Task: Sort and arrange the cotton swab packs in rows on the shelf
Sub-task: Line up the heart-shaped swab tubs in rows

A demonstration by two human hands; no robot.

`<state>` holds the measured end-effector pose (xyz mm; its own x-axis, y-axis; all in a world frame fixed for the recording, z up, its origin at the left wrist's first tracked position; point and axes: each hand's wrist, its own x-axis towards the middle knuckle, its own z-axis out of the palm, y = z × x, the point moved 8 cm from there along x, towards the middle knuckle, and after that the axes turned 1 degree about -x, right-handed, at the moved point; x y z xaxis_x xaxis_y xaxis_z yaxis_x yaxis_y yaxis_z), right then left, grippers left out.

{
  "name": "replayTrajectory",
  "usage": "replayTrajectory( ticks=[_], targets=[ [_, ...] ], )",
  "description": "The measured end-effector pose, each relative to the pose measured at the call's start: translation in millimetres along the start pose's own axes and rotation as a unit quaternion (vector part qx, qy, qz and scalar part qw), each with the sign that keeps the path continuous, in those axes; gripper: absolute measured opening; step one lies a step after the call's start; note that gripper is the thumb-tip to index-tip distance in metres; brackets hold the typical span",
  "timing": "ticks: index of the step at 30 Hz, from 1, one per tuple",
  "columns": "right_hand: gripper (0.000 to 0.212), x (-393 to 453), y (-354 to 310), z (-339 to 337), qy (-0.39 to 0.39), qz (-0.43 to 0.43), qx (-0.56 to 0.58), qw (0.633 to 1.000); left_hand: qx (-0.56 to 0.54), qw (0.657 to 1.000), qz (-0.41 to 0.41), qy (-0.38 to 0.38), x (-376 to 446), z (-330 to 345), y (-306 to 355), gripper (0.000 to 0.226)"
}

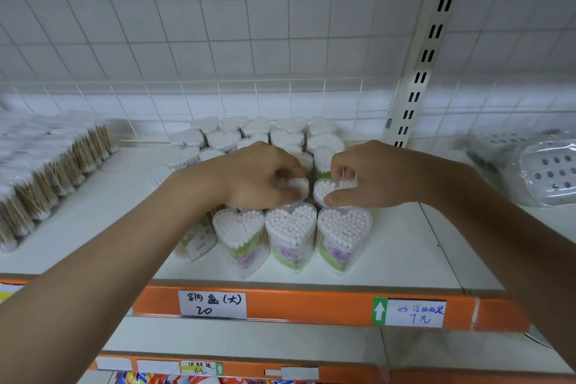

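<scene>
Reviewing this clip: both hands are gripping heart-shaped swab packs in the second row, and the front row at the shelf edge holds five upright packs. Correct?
Not quite. The head view shows three upright packs in the front row, not five. The rest holds: the left hand and right hand each grip a heart-shaped pack in the second row, the right one's at.

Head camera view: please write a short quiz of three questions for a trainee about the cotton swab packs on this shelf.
1. True or false: the front row of clear heart-shaped cotton swab packs holds three upright packs.
2. What does the right hand grip? A) a second-row pack B) a price label
3. The front edge strip of the white shelf is ____.

Key: 1 true; 2 A; 3 orange. The left hand grips a neighbouring pack.
</scene>
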<state>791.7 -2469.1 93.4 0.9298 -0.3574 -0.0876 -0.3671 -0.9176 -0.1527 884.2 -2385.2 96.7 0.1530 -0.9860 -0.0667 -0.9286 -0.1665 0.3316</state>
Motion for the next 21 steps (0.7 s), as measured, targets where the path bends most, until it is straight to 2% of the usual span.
replayTrajectory(
  ticks=[5,9,13,18,21],
  targets=[
    [0.031,5,7,-9,0.013,0.02,0.019,1.0,0.02,0.998,0.041,0.036,16,-17,-8,0.026],
    [0.024,15,14,-27,0.072,0.031,0.006,0.997,0.06,0.995,0.06,0.054,35,-30,-13,0.027],
    [0.021,31,20,-32,0.073,0.038,-0.019,0.996,0.094,0.992,0.074,0.04,55,-32,-12,0.03],
    [0.044,50,26,-12,0.009,0.065,-0.033,0.997,0.118,0.99,0.056,-0.047,68,-12,-15,0.035],
    [0.052,54,29,-4,0.005,0.086,-0.016,0.996,0.138,0.987,0.064,-0.053,70,-7,-13,0.03]
  ],
)
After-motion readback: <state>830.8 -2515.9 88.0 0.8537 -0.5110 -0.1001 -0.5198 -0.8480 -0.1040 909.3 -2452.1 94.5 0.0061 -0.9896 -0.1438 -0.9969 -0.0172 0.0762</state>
